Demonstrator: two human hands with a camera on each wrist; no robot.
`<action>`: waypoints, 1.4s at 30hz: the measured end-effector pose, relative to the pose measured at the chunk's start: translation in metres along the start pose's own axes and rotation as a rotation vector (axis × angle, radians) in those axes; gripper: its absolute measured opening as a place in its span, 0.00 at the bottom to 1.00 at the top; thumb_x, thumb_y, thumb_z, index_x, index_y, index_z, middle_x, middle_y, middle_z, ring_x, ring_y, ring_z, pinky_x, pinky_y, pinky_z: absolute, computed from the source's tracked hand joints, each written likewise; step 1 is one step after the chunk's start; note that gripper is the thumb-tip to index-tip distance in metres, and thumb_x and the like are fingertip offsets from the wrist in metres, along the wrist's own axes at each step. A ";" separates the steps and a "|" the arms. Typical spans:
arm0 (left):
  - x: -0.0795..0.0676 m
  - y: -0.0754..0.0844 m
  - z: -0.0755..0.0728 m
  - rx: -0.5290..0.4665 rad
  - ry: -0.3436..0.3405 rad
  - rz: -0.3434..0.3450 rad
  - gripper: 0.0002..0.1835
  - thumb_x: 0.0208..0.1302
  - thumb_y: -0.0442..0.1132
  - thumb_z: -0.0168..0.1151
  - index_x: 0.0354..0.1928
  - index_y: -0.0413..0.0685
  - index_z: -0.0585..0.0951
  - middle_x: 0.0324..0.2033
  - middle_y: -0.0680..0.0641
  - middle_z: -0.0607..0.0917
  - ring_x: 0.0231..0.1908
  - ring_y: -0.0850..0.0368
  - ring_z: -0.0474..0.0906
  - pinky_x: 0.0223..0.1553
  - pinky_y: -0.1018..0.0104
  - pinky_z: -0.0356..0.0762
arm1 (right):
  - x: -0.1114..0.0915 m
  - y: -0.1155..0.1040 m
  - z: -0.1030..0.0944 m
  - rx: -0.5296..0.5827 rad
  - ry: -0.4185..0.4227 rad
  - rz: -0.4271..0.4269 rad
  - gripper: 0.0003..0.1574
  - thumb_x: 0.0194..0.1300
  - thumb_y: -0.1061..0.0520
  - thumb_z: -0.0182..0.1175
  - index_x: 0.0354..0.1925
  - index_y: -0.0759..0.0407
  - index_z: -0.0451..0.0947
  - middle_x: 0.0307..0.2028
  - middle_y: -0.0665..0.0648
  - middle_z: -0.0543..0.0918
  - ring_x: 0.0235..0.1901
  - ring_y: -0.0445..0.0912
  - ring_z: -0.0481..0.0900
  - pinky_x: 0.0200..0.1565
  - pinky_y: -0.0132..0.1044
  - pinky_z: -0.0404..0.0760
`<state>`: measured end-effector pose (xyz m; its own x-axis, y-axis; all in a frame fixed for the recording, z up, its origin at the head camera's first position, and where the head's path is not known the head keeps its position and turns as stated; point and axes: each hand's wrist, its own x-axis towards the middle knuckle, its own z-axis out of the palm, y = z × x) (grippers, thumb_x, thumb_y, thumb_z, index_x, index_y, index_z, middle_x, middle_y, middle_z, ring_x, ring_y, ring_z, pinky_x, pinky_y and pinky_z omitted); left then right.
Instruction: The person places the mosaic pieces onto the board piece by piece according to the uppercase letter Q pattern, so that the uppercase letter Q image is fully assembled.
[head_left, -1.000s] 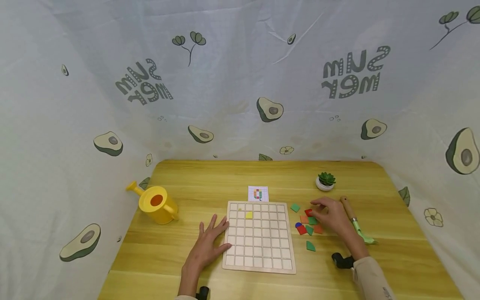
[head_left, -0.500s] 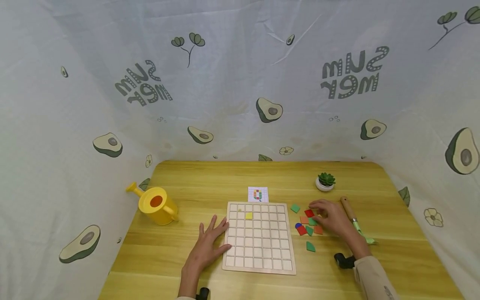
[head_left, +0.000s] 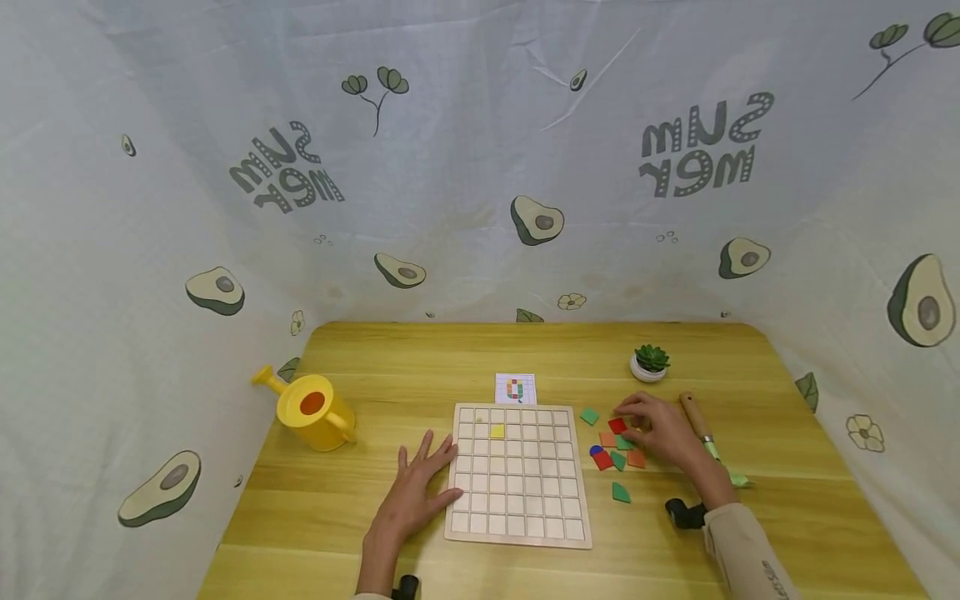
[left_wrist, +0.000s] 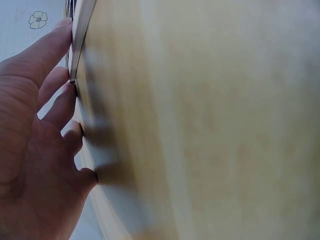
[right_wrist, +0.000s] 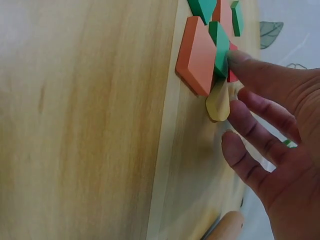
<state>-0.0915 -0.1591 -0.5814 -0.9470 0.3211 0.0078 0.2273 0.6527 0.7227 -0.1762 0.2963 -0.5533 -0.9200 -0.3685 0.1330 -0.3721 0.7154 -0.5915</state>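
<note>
A wooden grid board (head_left: 517, 533) lies in the middle of the table, bearing a yellow square tile (head_left: 497, 431). My left hand (head_left: 412, 486) spreads its fingers along the board's left edge; in the left wrist view, the thumb (left_wrist: 45, 50) touches the rim. Over the loose tiles to the right is my right hand (head_left: 663, 429), its thumb and fingers loosely bent around a red tile (head_left: 617, 426). In the right wrist view, the thumb tip overlaps the red tile beside a green tile (right_wrist: 218, 50), and a yellow piece (right_wrist: 218, 105) lies near the fingertips. No firm grip shows.
Orange (head_left: 636, 458), red, blue and several green tiles lie right of the board. A printed pattern card (head_left: 516, 388) lies behind it. A yellow watering can (head_left: 317, 412) stands left; a potted succulent (head_left: 650, 363) and a wooden-handled garden tool (head_left: 697, 417) are right.
My right hand has shifted slightly left, and more of the red tile shows between its thumb and fingers. The left hand stays on the board's edge.
</note>
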 end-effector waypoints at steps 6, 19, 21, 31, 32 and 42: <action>0.001 -0.001 0.001 0.001 -0.007 0.003 0.38 0.68 0.44 0.76 0.77 0.45 0.75 0.80 0.49 0.68 0.85 0.39 0.47 0.81 0.27 0.27 | 0.000 0.000 0.001 0.018 -0.007 0.015 0.15 0.63 0.69 0.75 0.49 0.69 0.89 0.44 0.60 0.84 0.35 0.44 0.77 0.35 0.33 0.83; 0.001 -0.004 0.002 0.013 0.005 -0.015 0.38 0.67 0.45 0.76 0.77 0.45 0.75 0.80 0.50 0.68 0.85 0.40 0.47 0.81 0.27 0.27 | 0.003 -0.002 0.003 0.031 -0.021 0.005 0.09 0.67 0.67 0.73 0.46 0.66 0.92 0.41 0.56 0.84 0.35 0.42 0.77 0.35 0.33 0.82; 0.001 -0.003 0.002 0.009 0.004 -0.012 0.38 0.67 0.45 0.76 0.77 0.45 0.75 0.80 0.50 0.68 0.85 0.40 0.47 0.81 0.27 0.27 | 0.002 -0.002 0.002 0.041 -0.043 0.020 0.10 0.67 0.67 0.73 0.47 0.66 0.92 0.41 0.56 0.84 0.35 0.41 0.76 0.35 0.32 0.81; 0.001 -0.001 0.001 -0.006 0.003 -0.007 0.38 0.67 0.43 0.77 0.77 0.44 0.75 0.80 0.49 0.69 0.85 0.40 0.47 0.81 0.28 0.26 | -0.001 0.002 0.003 0.052 -0.046 0.017 0.10 0.68 0.67 0.72 0.47 0.67 0.92 0.40 0.55 0.83 0.34 0.38 0.75 0.33 0.31 0.80; 0.001 -0.001 0.001 -0.006 0.005 -0.005 0.38 0.67 0.43 0.76 0.77 0.44 0.75 0.80 0.49 0.69 0.85 0.39 0.48 0.81 0.28 0.26 | 0.000 0.002 0.003 0.046 -0.040 0.010 0.09 0.67 0.68 0.72 0.46 0.67 0.92 0.39 0.54 0.83 0.33 0.37 0.75 0.32 0.31 0.80; 0.000 -0.001 0.001 -0.017 0.013 0.001 0.38 0.66 0.42 0.77 0.77 0.44 0.75 0.79 0.48 0.70 0.85 0.38 0.48 0.81 0.27 0.26 | 0.004 0.002 0.007 -0.046 -0.010 0.012 0.04 0.65 0.68 0.74 0.39 0.64 0.92 0.36 0.51 0.84 0.33 0.39 0.78 0.34 0.32 0.83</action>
<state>-0.0913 -0.1588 -0.5829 -0.9497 0.3127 0.0173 0.2244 0.6409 0.7341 -0.1798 0.2923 -0.5598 -0.9234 -0.3654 0.1179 -0.3663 0.7464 -0.5556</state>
